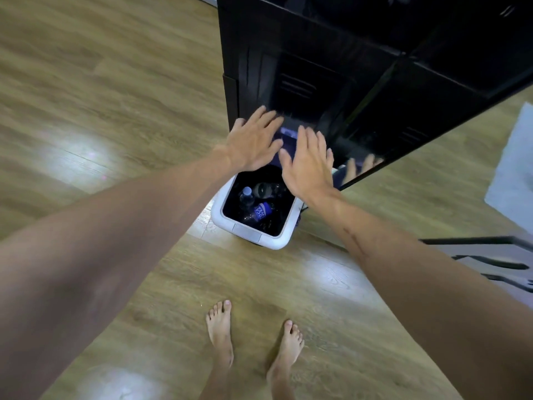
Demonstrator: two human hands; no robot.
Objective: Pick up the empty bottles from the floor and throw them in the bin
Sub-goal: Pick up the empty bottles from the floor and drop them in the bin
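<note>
Both of your hands are out over the white bin [253, 236], and neither holds anything. Your left hand [253, 141] is spread flat with straight fingers above the bin's far edge; your right hand [310, 166] is just as flat and wide, just beside it. Between them a purple-tinted raised lid [284, 137] shows, though blur hides whether either hand touches it.

The bottles are already inside: a clear bottle with a pale cap [247, 197], a blue-labelled bottle [261, 212], and at least 1 more clear one further back. No bottle shows on the wooden floor [115, 111] in this view.

This looks like the drop-off step, just finished. Your next move is probably to close the lid or scan the floor for leftovers.
</note>
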